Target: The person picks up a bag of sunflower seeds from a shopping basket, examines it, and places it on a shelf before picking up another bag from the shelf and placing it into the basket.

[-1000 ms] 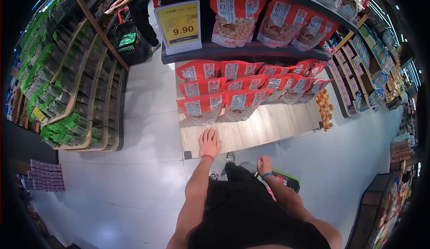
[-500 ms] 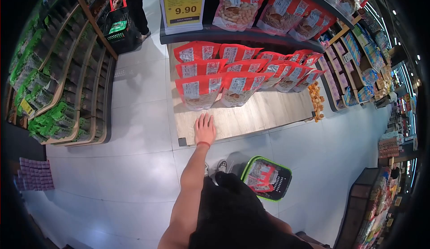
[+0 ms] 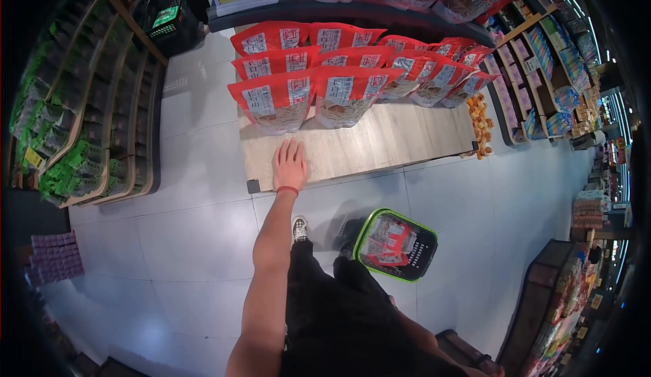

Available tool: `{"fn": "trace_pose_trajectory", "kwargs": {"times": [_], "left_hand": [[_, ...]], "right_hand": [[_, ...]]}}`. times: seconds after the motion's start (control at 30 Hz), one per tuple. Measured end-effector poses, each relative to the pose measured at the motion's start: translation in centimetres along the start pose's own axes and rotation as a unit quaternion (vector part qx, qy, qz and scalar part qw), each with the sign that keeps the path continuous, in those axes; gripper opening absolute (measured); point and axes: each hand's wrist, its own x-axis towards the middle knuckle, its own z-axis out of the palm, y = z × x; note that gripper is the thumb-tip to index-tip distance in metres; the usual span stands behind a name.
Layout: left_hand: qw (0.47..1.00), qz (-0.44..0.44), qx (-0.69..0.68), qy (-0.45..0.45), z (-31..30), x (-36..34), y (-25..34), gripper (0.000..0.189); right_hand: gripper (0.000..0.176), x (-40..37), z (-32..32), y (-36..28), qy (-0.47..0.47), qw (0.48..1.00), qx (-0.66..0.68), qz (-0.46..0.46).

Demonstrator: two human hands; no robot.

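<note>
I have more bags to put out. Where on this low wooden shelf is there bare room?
The front strip of the shelf is bare, from the left hand resting on it across to the orange items by its right end. Behind that strip the red bags stand packed in rows.
</note>
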Motion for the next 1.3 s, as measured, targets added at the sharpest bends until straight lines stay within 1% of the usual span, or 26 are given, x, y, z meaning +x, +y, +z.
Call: {"fn": "trace_pose_trajectory", "kwargs": {"times": [0.13, 0.17, 0.23, 0.27, 0.3, 0.33, 0.37, 0.4, 0.43, 0.5, 0.53, 0.57, 0.67, 0.73, 0.8, 0.87, 0.93, 0.97, 1.03, 1.07, 1.1, 1.13, 1.17, 1.23, 1.27, 1.3], "left_hand": [[1.0, -0.006, 0.008, 0.003, 0.2, -0.1, 0.3, 0.049], [1.0, -0.005, 0.014, 0.004, 0.1, -0.1, 0.4, 0.049], [1.0, -0.002, 0.019, 0.008, 0.3, 0.1, 0.5, 0.05], [1.0, -0.001, 0.022, -0.003, 0.6, 0.1, 0.5, 0.05], [1.0, 0.0, 0.03, 0.003, 0.7, 0.1, 0.6, 0.05], [0.999, 0.001, 0.039, 0.009, 0.9, 0.0, 0.7, 0.05], [0.999, 0.007, 0.041, -0.005, 1.2, -0.1, 0.6, 0.05], [0.999, 0.007, 0.046, 0.002, 1.4, 0.0, 0.6, 0.05], [0.999, 0.005, 0.051, 0.01, 1.7, 0.1, 0.4, 0.05], [0.998, 0.019, 0.041, 0.032, 1.9, 0.1, 0.2, 0.05], [0.998, 0.029, 0.039, 0.043, 2.0, 0.1, 0.2, 0.05], [0.997, 0.043, 0.034, 0.053, 2.0, 0.2, 0.3, 0.05], [0.994, 0.081, 0.019, 0.071, 2.8, 0.5, -0.4, 0.047], [0.993, 0.098, 0.02, 0.064, 2.8, 0.8, -0.2, 0.046], [0.993, 0.097, 0.023, 0.066, 2.6, 0.7, 0.2, 0.044], [0.994, 0.096, 0.021, 0.052, 2.5, 0.7, 0.5, 0.044], [0.994, 0.095, 0.02, 0.041, 2.5, 0.6, 0.6, 0.043], [0.994, 0.097, 0.017, 0.043, 2.6, 0.7, 0.5, 0.043], [0.994, 0.103, 0.009, 0.039, 2.6, 0.8, 0.8, 0.043], [0.994, 0.104, 0.005, 0.035, 2.5, 0.8, 1.1, 0.043], [0.994, 0.102, 0.016, 0.026, 2.7, 0.7, 0.9, 0.043], [0.994, 0.105, 0.017, 0.018, 2.6, 0.8, 1.0, 0.043], [0.994, 0.104, 0.018, 0.014, 2.7, 0.9, 1.0, 0.043], [0.994, 0.104, 0.016, 0.006, 2.8, 0.8, 1.3, 0.044], [0.994, 0.106, 0.013, 0.005, 2.9, 0.8, 1.5, 0.044], [0.994, 0.105, 0.014, 0.002, 3.0, 0.8, 1.1, 0.044]], "right_hand": [[0.031, 3.3, 0.5, 4.9, -0.036, 0.991, -0.126, -0.019], [0.03, 4.4, 0.5, 6.2, -0.061, 0.974, -0.211, -0.053], [0.03, 6.7, 0.8, 8.8, -0.109, 0.893, -0.41, -0.148], [0.03, 7.6, 0.9, 10.2, -0.118, 0.858, -0.466, -0.181], [0.03, 8.4, 0.8, 11.2, -0.111, 0.866, -0.452, -0.182], [0.03, 8.3, 0.1, 12.3, -0.103, 0.939, -0.292, -0.148], [0.021, 7.4, -0.4, 11.9, -0.051, 0.955, -0.247, -0.154], [0.023, 7.2, -1.2, 11.4, -0.051, 0.976, -0.158, -0.143], [0.026, 6.0, -2.2, 9.7, -0.015, 0.999, -0.001, -0.03], [0.025, 7.6, -2.8, 8.9, -0.055, 0.996, 0.053, -0.036], [0.021, 8.6, -2.6, 8.5, -0.095, 0.982, 0.165, -0.001], [0.02, 9.9, -2.1, 8.5, -0.113, 0.967, 0.229, -0.009], [0.022, 14.1, -1.3, 7.0, -0.079, 0.974, 0.203, -0.066], [0.021, 15.4, -2.2, 3.5, -0.093, 0.964, 0.245, -0.053], [0.016, 21.6, 0.7, 4.8, -0.095, 0.944, 0.291, -0.123], [0.014, 21.9, -1.0, 0.4, -0.076, 0.934, 0.335, -0.095], [0.01, 25.1, -0.6, -0.6, -0.065, 0.95, 0.277, -0.13], [0.01, 26.2, -0.9, -1.6, -0.068, 0.95, 0.28, -0.125], [0.014, 27.6, -1.5, -3.8, -0.07, 0.971, 0.228, -0.012], [0.014, 29.2, -1.4, -4.1, -0.074, 0.97, 0.231, -0.007], [0.023, 30.8, -1.0, -4.3, -0.099, 0.912, 0.384, 0.103], [0.034, 32.6, -0.2, -4.5, -0.121, 0.82, 0.52, 0.209], [0.034, 34.8, 0.5, -4.8, -0.127, 0.817, 0.522, 0.212], [0.056, 37.9, 2.9, -4.5, -0.115, 0.727, 0.601, 0.312], [0.056, 39.0, 4.1, -4.2, -0.122, 0.722, 0.602, 0.319], [0.067, 39.8, 4.9, -4.2, -0.106, 0.709, 0.619, 0.319]]}}
